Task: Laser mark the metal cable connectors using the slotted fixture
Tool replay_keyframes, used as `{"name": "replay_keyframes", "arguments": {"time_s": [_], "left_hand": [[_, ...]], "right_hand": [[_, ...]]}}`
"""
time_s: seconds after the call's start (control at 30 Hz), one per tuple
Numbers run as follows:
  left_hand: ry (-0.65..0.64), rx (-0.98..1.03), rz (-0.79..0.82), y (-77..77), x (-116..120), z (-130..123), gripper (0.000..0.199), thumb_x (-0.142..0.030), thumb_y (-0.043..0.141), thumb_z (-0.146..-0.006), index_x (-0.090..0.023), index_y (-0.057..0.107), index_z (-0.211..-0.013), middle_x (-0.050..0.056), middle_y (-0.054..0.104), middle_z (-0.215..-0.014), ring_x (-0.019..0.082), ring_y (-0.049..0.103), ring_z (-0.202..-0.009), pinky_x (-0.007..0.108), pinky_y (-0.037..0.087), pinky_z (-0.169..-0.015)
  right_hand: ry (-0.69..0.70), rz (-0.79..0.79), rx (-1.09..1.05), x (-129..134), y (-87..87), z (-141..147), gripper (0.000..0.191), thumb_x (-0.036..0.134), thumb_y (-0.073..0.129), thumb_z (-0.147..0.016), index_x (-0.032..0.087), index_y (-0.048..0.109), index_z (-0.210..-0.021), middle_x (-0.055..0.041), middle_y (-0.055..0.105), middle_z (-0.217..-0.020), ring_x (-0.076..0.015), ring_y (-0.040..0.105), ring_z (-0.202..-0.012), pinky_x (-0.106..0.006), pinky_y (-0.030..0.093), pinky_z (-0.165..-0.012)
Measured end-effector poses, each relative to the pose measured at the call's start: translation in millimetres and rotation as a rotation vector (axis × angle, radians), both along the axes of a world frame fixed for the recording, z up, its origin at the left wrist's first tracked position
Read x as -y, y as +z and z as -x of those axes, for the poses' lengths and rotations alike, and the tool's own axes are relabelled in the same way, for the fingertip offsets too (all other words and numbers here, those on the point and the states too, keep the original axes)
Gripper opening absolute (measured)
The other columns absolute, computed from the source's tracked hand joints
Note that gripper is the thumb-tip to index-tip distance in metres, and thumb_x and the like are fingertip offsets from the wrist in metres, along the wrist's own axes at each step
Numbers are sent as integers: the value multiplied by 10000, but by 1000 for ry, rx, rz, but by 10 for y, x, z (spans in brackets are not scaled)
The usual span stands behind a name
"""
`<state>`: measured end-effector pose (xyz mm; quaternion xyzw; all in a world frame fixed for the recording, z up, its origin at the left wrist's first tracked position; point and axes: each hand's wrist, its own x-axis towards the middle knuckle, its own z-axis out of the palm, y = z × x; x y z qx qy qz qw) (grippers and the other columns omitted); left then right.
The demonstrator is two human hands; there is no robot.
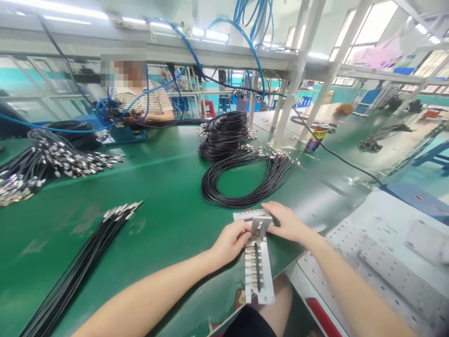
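on the spray can, lettering partly readable as "sl-60".

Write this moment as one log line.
left hand: touching metal piece; right hand: touching same piece; slotted strip: nearer wearer; cable coils: beyond

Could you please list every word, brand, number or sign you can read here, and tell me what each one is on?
"SL-60": on the spray can; another character may precede it at the label's left edge.
Smaller print on the same can: too small and blurred to read.
I can make out no lettering on the slotted metal plate or the black cables.
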<state>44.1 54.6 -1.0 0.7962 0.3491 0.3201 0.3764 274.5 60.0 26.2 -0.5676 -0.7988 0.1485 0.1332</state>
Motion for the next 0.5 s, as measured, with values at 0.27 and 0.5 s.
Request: {"name": "replay_keyframes", "arguments": {"time_s": [0.27, 0.5], "left_hand": [[118, -180, 146, 113, -249, -71, 78, -212, 519, -722, -170, 539, -659, -12, 603, -643, 125, 520, -596, 226, 367, -567], [59, -449, 235, 237, -319, -161, 150, -271, 464, -747, -187, 538, -647, -34, 582, -502, 131, 555, -549, 227, 366, -560]], "right_hand": [[-90, -77, -136, 177, -203, 166, 497, 325, 532, -753, 184, 478, -1226, -105, 495, -1282, -240, 407, -1210, -444, 284, -1015], [-166, -134, -114, 232, -218, 259, 435, 252, 476, -759, 178, 502, -1187, -105, 516, -1264, -225, 434, -1189, -442, 304, -996]]}}
